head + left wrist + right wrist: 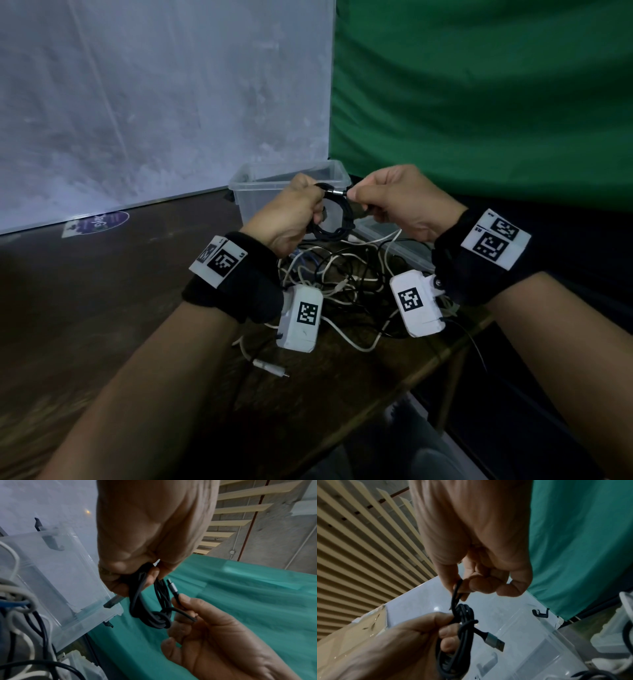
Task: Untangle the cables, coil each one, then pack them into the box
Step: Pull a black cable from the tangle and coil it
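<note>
- Up close, the left hand (287,219) has its fingers curled around a black cable (330,222) wound into a small coil, held in the air above the table (102,308).
- Meanwhile the right hand (400,205) pinches the free end of that same cable between thumb and forefinger, just behind a silver-collared plug (172,586); its other fingers are curled in toward the palm.
- From the right wrist view, a second, wider plug (494,641) with a grey metal shell sticks out of the coil below the left fingers (448,632).
- Both hands are close together, almost touching across the coil.
- Directly beneath them lies a tangled pile of cables (346,284), white and black, with some blue among them, spread on the brown table.
- One loose white connector (269,367) lies nearer the body, apart from the heap.
- Just behind the hands stands the clear plastic box (253,192), open at the top; I cannot tell what it holds.
- Its clear lid (400,250) lies on the table to the right of the box.
- Farther off, a pale wall panel (154,102) rises on the left and a green cloth (479,102) hangs on the right.
</note>
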Demonstrator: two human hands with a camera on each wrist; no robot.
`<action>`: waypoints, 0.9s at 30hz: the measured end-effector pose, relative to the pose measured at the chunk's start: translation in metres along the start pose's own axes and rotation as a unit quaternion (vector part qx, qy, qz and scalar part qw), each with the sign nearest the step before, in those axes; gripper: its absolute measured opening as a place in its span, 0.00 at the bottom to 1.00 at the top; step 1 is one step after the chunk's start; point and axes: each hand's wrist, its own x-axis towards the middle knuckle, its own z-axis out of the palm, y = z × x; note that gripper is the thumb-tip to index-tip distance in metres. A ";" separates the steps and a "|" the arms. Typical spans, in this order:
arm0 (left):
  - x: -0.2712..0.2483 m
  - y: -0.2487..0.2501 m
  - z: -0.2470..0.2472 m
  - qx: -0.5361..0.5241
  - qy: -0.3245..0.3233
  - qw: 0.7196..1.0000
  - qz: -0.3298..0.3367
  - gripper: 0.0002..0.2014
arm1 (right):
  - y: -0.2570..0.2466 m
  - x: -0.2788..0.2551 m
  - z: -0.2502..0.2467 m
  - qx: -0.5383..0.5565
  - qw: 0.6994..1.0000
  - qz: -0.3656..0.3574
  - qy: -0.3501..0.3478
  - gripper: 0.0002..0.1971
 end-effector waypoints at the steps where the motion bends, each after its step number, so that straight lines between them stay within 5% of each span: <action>1: 0.000 0.000 0.001 -0.002 0.000 1.000 0.000 0.09 | 0.000 0.001 0.001 -0.012 1.000 -0.007 0.006 0.09; 8: 0.001 0.001 0.002 -0.004 -0.022 1.000 -0.004 0.10 | 0.003 0.007 0.002 -0.080 0.994 -0.044 0.052 0.07; 27: -0.004 -0.001 0.005 0.070 0.002 0.997 0.024 0.10 | -0.001 0.006 0.000 -0.190 0.981 -0.025 0.022 0.11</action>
